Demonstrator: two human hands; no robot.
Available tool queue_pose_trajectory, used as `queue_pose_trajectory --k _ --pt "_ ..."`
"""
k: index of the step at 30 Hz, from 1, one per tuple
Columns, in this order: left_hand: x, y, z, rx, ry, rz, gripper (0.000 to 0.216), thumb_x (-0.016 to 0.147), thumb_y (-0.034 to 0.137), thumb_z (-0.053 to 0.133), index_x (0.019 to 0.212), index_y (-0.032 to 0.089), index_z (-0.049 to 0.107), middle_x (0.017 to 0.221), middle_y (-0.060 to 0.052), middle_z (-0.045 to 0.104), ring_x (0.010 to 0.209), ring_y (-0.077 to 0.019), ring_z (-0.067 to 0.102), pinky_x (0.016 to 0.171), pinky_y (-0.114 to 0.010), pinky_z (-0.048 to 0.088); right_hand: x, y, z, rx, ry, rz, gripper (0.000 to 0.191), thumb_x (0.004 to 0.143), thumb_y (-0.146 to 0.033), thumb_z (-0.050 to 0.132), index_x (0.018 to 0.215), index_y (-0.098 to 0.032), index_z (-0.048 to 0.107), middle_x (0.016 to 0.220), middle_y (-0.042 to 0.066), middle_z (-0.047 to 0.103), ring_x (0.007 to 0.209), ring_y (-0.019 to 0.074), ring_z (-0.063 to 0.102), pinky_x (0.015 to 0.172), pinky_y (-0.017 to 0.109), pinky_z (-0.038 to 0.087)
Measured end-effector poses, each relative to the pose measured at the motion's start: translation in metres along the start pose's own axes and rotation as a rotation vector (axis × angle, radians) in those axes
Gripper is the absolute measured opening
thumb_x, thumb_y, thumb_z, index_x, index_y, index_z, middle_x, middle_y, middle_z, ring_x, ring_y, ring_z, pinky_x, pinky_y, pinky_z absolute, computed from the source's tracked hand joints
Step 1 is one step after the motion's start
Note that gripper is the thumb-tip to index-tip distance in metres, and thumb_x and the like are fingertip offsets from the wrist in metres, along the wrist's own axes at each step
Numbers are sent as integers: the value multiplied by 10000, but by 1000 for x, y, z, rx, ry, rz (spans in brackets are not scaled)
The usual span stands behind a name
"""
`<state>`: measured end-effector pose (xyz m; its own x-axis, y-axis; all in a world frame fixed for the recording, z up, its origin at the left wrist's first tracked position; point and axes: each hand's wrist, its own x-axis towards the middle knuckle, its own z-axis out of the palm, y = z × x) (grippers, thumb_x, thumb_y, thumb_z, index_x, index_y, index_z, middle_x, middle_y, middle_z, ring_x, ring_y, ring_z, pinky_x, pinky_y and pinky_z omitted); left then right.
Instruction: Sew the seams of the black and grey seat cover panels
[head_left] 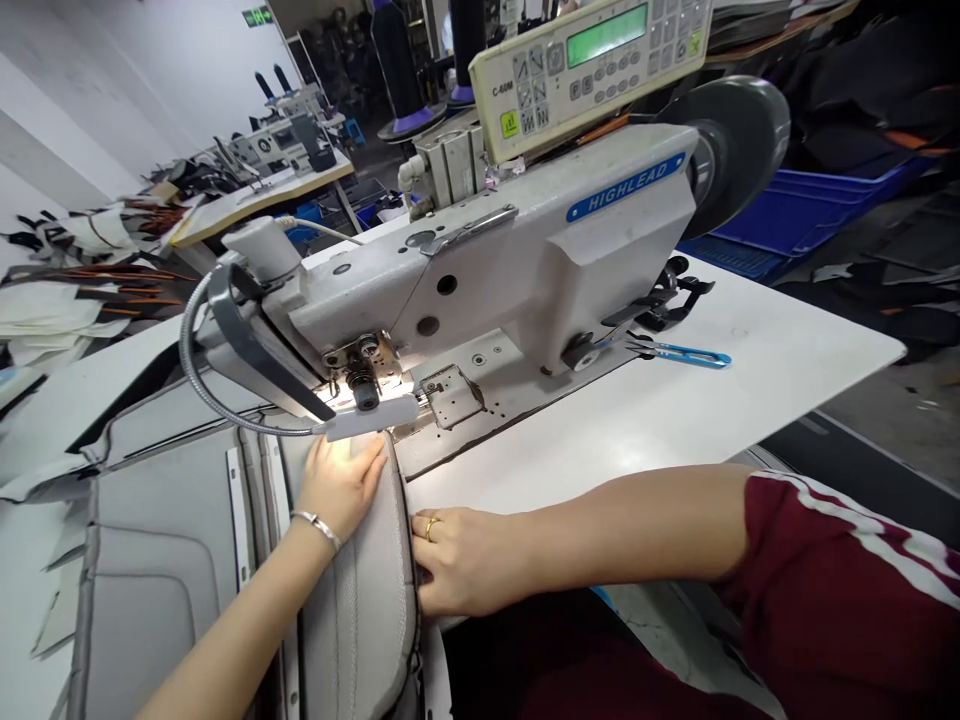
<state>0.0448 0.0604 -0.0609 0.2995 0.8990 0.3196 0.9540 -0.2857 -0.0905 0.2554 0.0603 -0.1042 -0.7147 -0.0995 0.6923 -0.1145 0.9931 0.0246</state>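
Observation:
A grey padded panel [356,580] with stitched lines and dark edging lies on the sewing machine's bed. My left hand [341,485], with a silver bracelet at the wrist, rests flat on the panel just below the lit needle area; its fingertips are partly hidden by the lamp head [373,417]. My right hand [465,560], wearing a gold ring, is curled over the panel's right edge and grips it, the fingers tucked partly out of sight. Above both hands stands the grey sewing machine [510,270]. The needle itself is hard to make out.
Blue thread snips [682,354] lie on the white table [787,335] beside the machine. A control box [592,75] sits on top, near a dark handwheel [742,150]. Behind are a blue crate [795,215] and thread cones [401,70]. Stacked pieces [60,315] lie left.

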Motion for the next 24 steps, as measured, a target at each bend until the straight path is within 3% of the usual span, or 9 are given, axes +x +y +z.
queue_pose_trajectory --k 4,8,18,24 --pt "-31 31 -12 -121 -42 19 313 959 296 406 1170 169 599 1236 -138 612 1152 -291 563 963 -492 460 -2 -6 -1 -16 -14 -50 215 758 -143 517 591 -203 395 555 -3 454 482 156 448 498 288 387" --pt "-44 36 -15 -134 -29 59 298 963 280 417 1217 195 549 1294 -126 590 1190 -310 552 992 -559 431 -1 -8 1 -33 -19 -28 199 748 -134 509 597 -204 398 549 -8 463 483 160 475 480 291 391" --pt "-17 13 -2 -159 29 140 237 929 230 475 1111 151 604 1185 -159 600 1108 -303 567 942 -517 477 3 -4 4 -16 -77 22 221 779 -138 520 579 -181 434 541 -7 446 486 142 477 489 279 407" --pt "0 6 0 -149 -30 128 288 949 281 425 1024 144 666 951 -118 641 880 -259 588 770 -438 514 1 -1 4 -19 -88 81 192 839 -124 490 654 -171 515 663 12 517 547 137 474 542 280 428"
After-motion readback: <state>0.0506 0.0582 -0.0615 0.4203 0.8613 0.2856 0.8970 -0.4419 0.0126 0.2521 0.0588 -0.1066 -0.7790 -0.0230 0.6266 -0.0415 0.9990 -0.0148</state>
